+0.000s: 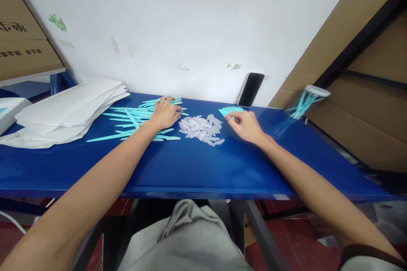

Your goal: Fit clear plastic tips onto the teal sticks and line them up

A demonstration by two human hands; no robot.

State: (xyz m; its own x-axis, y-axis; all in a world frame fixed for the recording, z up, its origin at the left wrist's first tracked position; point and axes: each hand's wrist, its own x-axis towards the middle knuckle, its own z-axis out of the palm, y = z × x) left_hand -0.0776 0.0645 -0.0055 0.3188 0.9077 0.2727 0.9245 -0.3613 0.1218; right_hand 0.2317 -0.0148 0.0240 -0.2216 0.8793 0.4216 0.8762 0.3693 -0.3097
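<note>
My left hand (165, 113) rests over a loose pile of turquoise eyebrow razors (127, 115), its fingers apart and curved down onto them. Whether a razor is between those fingers is hard to see. Right of it lies a heap of small translucent blade caps (201, 128). At the near left edge of a neat row of turquoise razors (231, 110), my right hand (243, 125) has thumb and forefinger pinched together, seemingly on a razor's end. The hand hides part of that row.
White paper-like sheets or bags (70, 101) are stacked at the left of the blue table (190, 169). A black-screened phone (251, 89) leans against the wall behind. A clear tub of turquoise razors (307, 101) stands at the right, by cardboard (359, 110).
</note>
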